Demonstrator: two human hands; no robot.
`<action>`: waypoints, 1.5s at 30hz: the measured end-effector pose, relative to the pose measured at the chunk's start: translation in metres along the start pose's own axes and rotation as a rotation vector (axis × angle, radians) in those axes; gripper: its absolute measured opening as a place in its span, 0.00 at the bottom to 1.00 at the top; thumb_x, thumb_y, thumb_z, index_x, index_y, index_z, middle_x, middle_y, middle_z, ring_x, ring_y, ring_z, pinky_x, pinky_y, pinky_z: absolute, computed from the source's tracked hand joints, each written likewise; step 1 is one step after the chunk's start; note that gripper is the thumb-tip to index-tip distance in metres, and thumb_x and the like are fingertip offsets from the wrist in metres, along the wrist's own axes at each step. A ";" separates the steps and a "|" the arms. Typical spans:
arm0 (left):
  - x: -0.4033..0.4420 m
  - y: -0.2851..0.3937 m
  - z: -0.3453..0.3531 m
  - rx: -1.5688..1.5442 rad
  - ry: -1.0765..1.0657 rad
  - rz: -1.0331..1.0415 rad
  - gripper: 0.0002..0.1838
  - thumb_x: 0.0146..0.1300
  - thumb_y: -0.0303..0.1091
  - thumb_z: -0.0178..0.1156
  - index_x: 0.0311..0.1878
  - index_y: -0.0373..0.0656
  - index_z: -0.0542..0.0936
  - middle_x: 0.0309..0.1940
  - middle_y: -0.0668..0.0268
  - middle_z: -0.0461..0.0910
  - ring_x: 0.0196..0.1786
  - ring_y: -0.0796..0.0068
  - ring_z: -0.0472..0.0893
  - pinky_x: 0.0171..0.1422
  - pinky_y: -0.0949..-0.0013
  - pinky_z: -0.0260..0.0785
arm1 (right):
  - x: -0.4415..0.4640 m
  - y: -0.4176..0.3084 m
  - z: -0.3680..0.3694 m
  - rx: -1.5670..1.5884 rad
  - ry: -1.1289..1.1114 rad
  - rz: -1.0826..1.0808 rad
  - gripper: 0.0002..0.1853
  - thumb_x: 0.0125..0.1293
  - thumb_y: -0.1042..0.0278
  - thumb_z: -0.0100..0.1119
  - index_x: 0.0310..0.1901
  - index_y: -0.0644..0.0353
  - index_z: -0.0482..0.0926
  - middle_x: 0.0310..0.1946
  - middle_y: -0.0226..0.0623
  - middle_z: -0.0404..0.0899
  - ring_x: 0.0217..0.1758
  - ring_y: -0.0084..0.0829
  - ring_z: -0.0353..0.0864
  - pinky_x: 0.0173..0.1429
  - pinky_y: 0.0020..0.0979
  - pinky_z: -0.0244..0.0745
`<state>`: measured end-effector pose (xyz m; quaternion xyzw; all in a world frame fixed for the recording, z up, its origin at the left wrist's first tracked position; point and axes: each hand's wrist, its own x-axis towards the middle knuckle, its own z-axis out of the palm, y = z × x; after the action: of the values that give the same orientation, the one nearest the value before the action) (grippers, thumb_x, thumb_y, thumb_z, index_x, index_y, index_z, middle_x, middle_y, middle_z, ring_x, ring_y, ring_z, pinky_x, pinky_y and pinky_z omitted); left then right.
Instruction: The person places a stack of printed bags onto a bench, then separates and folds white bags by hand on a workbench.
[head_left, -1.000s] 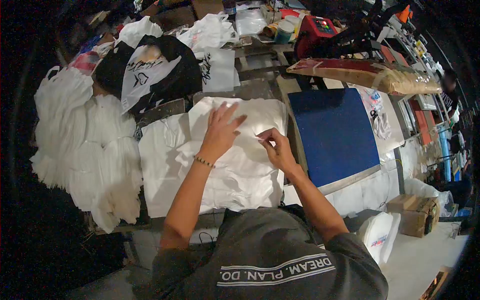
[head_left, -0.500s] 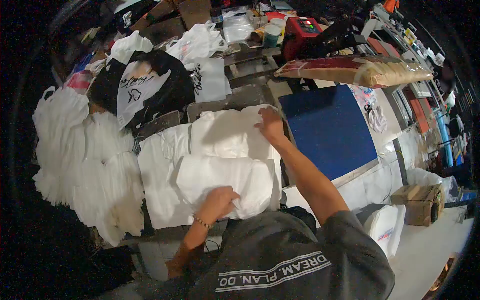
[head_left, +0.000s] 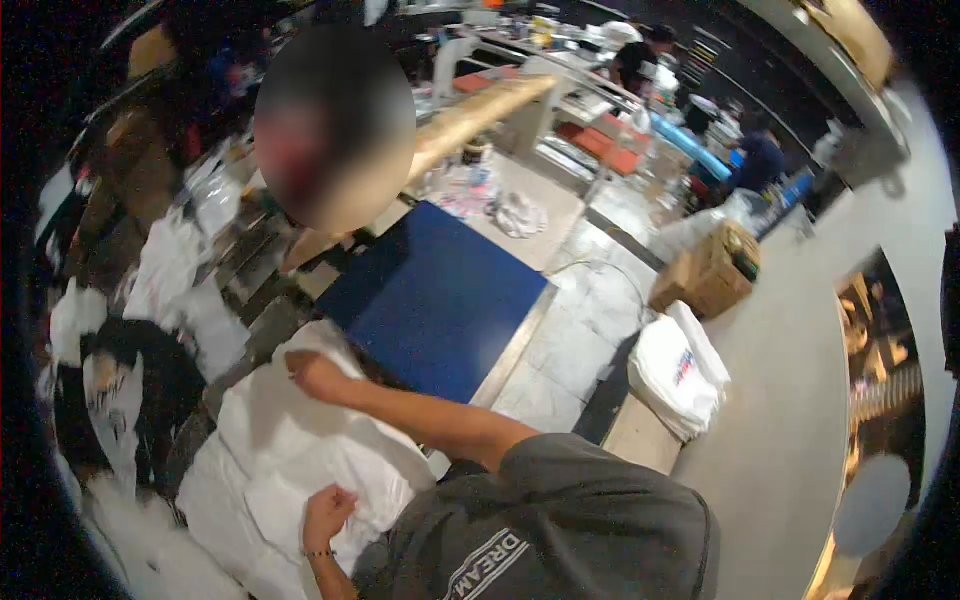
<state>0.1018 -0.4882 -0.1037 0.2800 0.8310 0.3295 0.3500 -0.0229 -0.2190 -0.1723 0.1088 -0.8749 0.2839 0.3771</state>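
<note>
White bags [head_left: 270,430], soft and thin like fabric, lie stacked and partly folded in front of me. My left hand [head_left: 328,515], with a beaded bracelet at the wrist, is at the near part of the stack, its fingers curled in on the white material. Farther up, my right hand [head_left: 318,377] rests on the far end of the same stack, fingers bent and a little apart, somewhat blurred. Just beyond the right forearm lies a flat blue board [head_left: 440,300].
A black bag [head_left: 165,390] with a white printed piece lies at the left. On the right are a folded white stack with print [head_left: 680,370], a cardboard box [head_left: 710,268] and a crumpled white cloth [head_left: 522,213]. A long brown-wrapped roll [head_left: 480,120] spans the back. Other people [head_left: 757,160] are far off.
The view has swung to the right, so the stack and both hands appear farther left. Both hands stay at the white bags. A blurred oval now covers part of the upper left.
</note>
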 end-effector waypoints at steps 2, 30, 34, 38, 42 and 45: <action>0.006 -0.012 0.001 -0.110 -0.017 -0.032 0.13 0.66 0.37 0.69 0.37 0.34 0.82 0.29 0.58 0.86 0.29 0.74 0.83 0.38 0.69 0.77 | 0.017 -0.040 -0.035 0.310 -0.189 0.275 0.10 0.59 0.77 0.58 0.43 0.62 0.71 0.33 0.47 0.76 0.40 0.48 0.81 0.43 0.48 0.72; -0.047 0.027 -0.042 0.518 0.356 0.447 0.15 0.44 0.30 0.68 0.40 0.43 0.88 0.28 0.61 0.77 0.38 0.53 0.81 0.50 0.54 0.75 | 0.010 -0.045 -0.120 0.859 -0.729 0.773 0.26 0.64 0.44 0.70 0.53 0.59 0.86 0.49 0.40 0.86 0.52 0.35 0.84 0.56 0.39 0.78; -0.046 -0.019 0.010 0.552 0.248 0.353 0.19 0.48 0.35 0.71 0.46 0.45 0.88 0.30 0.60 0.79 0.42 0.54 0.81 0.52 0.56 0.75 | 0.016 -0.010 -0.065 -0.107 -0.205 0.245 0.28 0.52 0.50 0.78 0.51 0.59 0.85 0.50 0.46 0.82 0.55 0.46 0.81 0.57 0.42 0.77; -0.054 0.004 -0.011 0.309 0.094 0.190 0.23 0.55 0.43 0.75 0.51 0.42 0.86 0.44 0.57 0.86 0.50 0.57 0.83 0.57 0.58 0.77 | 0.016 0.022 -0.030 -0.232 -0.256 0.323 0.28 0.51 0.48 0.75 0.51 0.55 0.83 0.53 0.47 0.78 0.59 0.47 0.79 0.63 0.50 0.74; -0.041 -0.002 -0.012 -0.085 0.106 -0.059 0.25 0.57 0.49 0.75 0.50 0.42 0.86 0.40 0.56 0.88 0.45 0.60 0.87 0.54 0.59 0.79 | 0.022 0.026 -0.032 -0.213 -0.283 0.206 0.15 0.58 0.58 0.69 0.43 0.56 0.82 0.39 0.45 0.80 0.48 0.50 0.81 0.54 0.50 0.75; -0.031 0.002 -0.018 0.077 0.168 -0.044 0.25 0.58 0.53 0.74 0.49 0.42 0.86 0.35 0.57 0.88 0.39 0.62 0.88 0.49 0.60 0.80 | 0.018 0.030 -0.037 -0.181 -0.285 0.151 0.11 0.61 0.61 0.67 0.39 0.58 0.83 0.38 0.46 0.82 0.45 0.52 0.82 0.50 0.49 0.76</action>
<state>0.1068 -0.5150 -0.0805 0.2463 0.8755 0.3117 0.2751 -0.0257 -0.1731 -0.1509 0.0473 -0.9471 0.2131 0.2352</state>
